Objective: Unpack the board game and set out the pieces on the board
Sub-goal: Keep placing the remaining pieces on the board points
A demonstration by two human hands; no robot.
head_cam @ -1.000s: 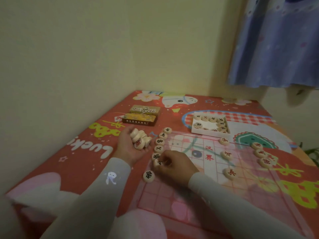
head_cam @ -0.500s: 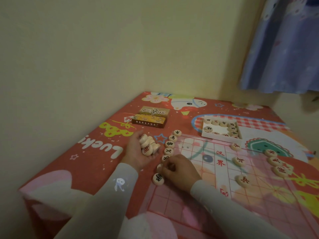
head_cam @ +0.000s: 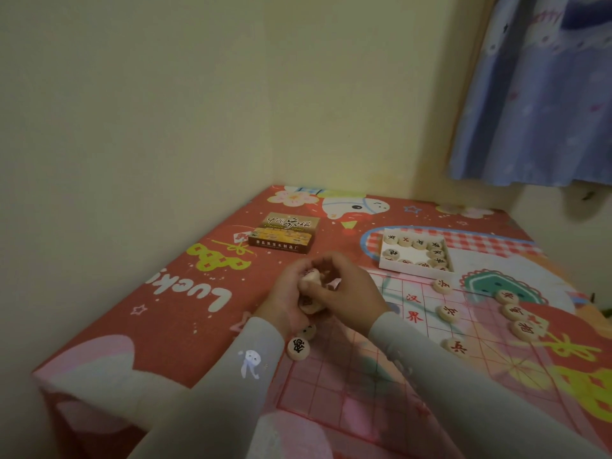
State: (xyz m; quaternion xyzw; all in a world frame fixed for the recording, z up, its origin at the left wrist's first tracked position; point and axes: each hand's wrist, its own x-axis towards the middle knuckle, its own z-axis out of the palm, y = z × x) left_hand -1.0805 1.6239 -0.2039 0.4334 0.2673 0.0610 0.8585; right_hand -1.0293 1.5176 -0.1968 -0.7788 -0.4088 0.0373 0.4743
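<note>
Holding a small pile of wooden xiangqi pieces [head_cam: 310, 294], the left hand [head_cam: 285, 301] is cupped round them just above the near-left edge of the board [head_cam: 414, 366], and the right hand [head_cam: 346, 291] has its fingers curled into the same pile, as if pinching one disc out; which disc it has I cannot tell, because the fingers hide it. Below the hands two pieces show, one with a black character [head_cam: 298, 348] on the board's left edge and another [head_cam: 308, 331] half hidden by the wrist. Red-marked pieces lie on the right half of the board, for example one [head_cam: 448, 313] near the printed river text. More discs wait in the white tray [head_cam: 414, 270] at the far side, and the game box [head_cam: 283, 233] lies closed at the far left on the red patterned tablecloth [head_cam: 185, 293]. The risk, in my judgement, is the loose pile: pulling one disc from it may let others slip from the cupped palm, fall on the placed pieces and push them off their line crossings, or roll off the table edge at the left.
</note>
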